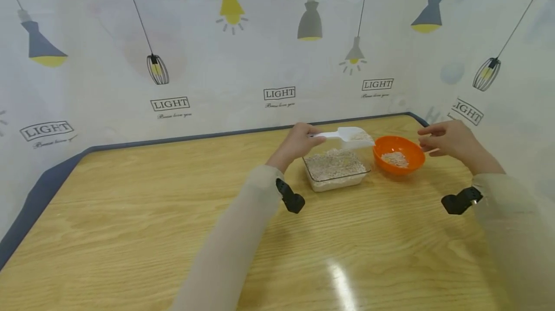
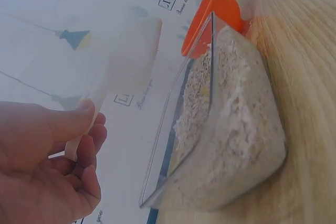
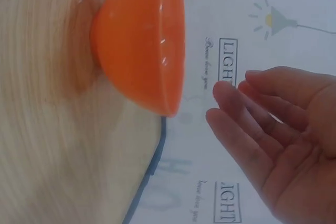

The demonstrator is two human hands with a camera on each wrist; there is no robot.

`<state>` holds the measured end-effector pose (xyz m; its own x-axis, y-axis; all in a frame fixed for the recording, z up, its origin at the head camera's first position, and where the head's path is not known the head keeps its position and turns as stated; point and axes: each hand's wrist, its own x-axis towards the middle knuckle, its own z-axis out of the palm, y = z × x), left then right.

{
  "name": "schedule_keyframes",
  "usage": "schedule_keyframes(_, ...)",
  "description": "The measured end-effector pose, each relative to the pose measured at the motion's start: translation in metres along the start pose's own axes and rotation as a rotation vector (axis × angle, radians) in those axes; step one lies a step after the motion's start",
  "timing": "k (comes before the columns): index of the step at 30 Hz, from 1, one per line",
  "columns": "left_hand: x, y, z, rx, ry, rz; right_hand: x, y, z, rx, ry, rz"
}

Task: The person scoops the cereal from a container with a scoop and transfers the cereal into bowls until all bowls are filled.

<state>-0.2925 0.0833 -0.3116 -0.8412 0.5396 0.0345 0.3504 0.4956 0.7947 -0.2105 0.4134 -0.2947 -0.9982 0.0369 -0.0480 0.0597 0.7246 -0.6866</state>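
Observation:
My left hand [image 1: 299, 141] grips the handle of a white scoop [image 1: 347, 136], thumb on top and fingers curled beneath in the left wrist view. Pale oat flakes [image 1: 361, 136] lie in the scoop, which is held above a glass container [image 1: 340, 183] filled with more flakes. The scoop's front edge reaches the near side of an orange bowl [image 1: 390, 169]. A small heap of flakes [image 1: 395, 159] lies in that bowl. Just right of the bowl, my right hand [image 1: 451, 142] hovers with loosely bent fingers [image 3: 239, 140], nothing between them and apart from the rim.
Everything stands on a wooden table [image 1: 173, 214], toward its back right. A pale curtain [image 1: 208, 60] printed with lamps hangs behind and to the right. The table's dark edge [image 1: 195, 137] runs along the back.

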Motion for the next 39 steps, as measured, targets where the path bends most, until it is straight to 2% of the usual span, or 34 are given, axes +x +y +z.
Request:
schedule_keyframes(9,0.012,0.012,0.015,0.006,0.020,0.035,0.007,0.019,-0.001,-0.062,0.003,-0.002)
schedule_keyframes(13,0.014,0.015,0.020,-0.030,0.011,0.006,0.012,0.028,0.000,-0.076,-0.021,0.024)
schedule_keyframes(21,0.017,0.015,0.028,-0.052,-0.005,-0.018,0.015,0.040,0.002,-0.020,-0.093,0.052)
schedule_keyframes(25,0.021,0.012,0.034,-0.046,0.000,-0.006,0.018,0.041,0.005,0.026,-0.129,0.052)
schedule_keyframes(30,0.026,0.015,0.041,-0.026,0.002,0.018,0.019,0.040,0.007,0.039,-0.122,0.055)
schedule_keyframes(36,0.029,0.020,0.050,-0.068,0.031,0.003,0.018,0.039,0.007,0.036,-0.112,0.057)
schedule_keyframes(39,0.032,0.024,0.056,-0.026,0.052,0.004,0.018,0.042,0.006,0.041,-0.110,0.064)
